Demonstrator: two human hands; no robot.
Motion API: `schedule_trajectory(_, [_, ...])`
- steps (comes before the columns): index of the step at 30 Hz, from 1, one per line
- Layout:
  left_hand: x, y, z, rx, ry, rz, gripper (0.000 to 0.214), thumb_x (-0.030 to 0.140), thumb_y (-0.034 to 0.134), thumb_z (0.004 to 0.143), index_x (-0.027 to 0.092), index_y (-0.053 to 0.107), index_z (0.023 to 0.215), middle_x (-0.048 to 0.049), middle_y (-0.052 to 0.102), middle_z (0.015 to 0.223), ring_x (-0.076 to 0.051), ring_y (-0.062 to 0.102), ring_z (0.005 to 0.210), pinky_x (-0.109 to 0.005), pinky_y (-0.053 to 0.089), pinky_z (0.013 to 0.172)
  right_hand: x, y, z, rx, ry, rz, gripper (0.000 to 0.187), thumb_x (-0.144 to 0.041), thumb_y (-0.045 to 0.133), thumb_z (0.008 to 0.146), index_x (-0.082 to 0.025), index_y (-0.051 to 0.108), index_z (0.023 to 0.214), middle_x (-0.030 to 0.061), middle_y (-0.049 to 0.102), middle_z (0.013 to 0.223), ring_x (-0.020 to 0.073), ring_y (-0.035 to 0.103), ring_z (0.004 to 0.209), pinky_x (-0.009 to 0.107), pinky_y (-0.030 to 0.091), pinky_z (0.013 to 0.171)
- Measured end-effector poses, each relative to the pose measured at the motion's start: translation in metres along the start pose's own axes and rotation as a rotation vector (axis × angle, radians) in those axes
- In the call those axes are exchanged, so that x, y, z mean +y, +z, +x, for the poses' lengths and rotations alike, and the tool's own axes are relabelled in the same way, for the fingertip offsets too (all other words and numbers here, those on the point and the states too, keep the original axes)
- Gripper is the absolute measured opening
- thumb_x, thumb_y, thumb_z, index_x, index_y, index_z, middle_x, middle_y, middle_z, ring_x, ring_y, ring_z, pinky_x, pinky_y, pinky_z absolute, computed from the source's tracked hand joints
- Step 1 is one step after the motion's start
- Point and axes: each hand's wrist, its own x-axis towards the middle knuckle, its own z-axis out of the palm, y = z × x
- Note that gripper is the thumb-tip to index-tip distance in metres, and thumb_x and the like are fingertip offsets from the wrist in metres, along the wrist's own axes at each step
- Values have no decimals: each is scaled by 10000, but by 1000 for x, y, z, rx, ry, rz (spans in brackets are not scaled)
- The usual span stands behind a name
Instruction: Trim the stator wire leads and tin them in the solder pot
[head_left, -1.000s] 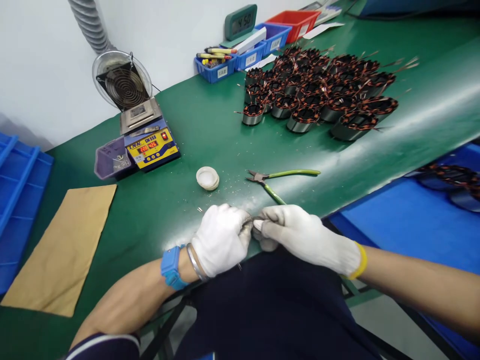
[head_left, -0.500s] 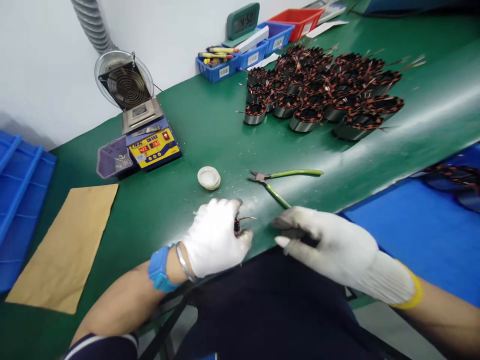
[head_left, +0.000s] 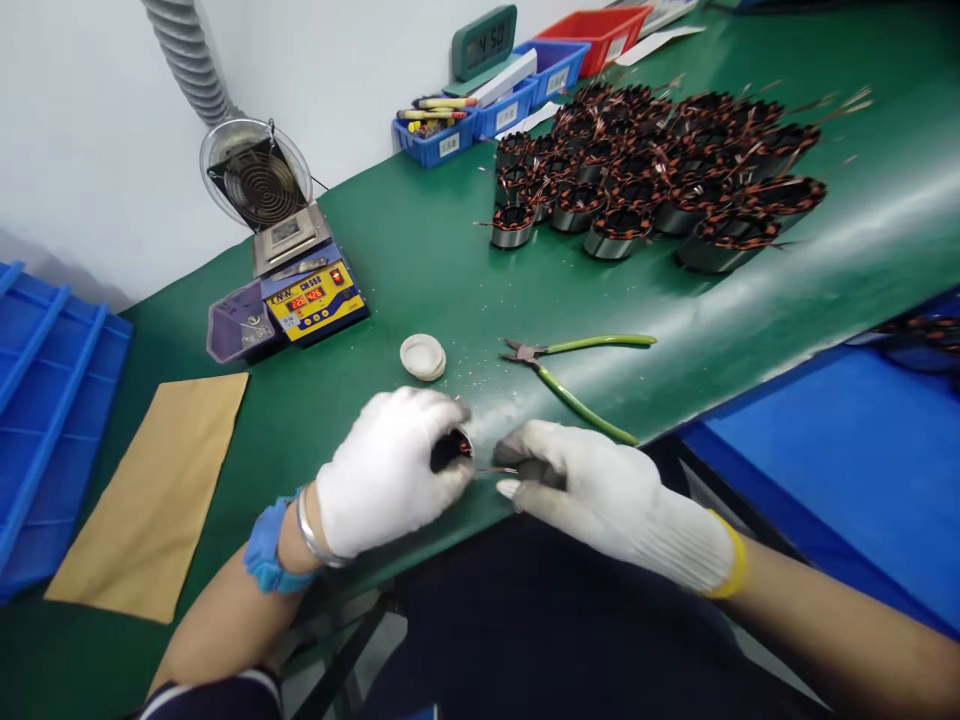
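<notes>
Green is the one table beneath one gloved left hand, one gloved right hand and one pair of pliers. Left fingers curl round one coil near the table's front edge; right fingers, slightly parted, are at one wire, grip unclear.

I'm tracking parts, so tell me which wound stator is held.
The wound stator in the left hand, a wire lead between it and the right hand; no hand touches the stator cluster beyond the diagonal cutters.

Coil perhaps copper and black, pliers green-handled
</notes>
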Motion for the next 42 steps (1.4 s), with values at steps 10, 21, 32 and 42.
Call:
schedule_trajectory(10, [4, 52, 4, 243, 189, -5, 159, 131, 561, 847, 184, 699, 906, -49, 732, 860, -317, 581, 1251, -589, 275, 1205, -6, -2, 11, 69, 162, 492, 197, -389, 577, 759, -216, 665, 792, 25, 704, 724, 184, 649, 652, 282, 496, 575])
schedule_trajectory(21, [8, 54, 11, 246, -6, -140, 104, 166, 567, 847, 212, 629, 778, -38, 670, 782, -220, 612, 794, -399, 503, 885, -12, 8, 14, 85, 356, 883, 306, -437, 733, 639, -186, 646, 791, -5, 621, 595, 143, 575, 527, 287, 512, 538])
schedule_trajectory(32, [9, 56, 11, 224, -48, -104, 100, 182, 547, 874, 214, 627, 823, -47, 666, 817, -227, 602, 823, -371, 472, 785, 20, 3, 2, 398, -510, -246, 216, -218, 530, 941, -183, 708, 1057, 167, 742, 1034, 291, 702, 983, 448, 569, 881])
schedule_trajectory(42, [9, 57, 10, 244, 6, -90, 110, 193, 547, 871, 206, 615, 785, -51, 644, 785, -221, 592, 788, -370, 461, 770, 4, -9, 20, -40, -54, 186, 182, -322, 477, 923, -207, 605, 865, 23, 679, 695, 173, 640, 593, 274, 484, 553])
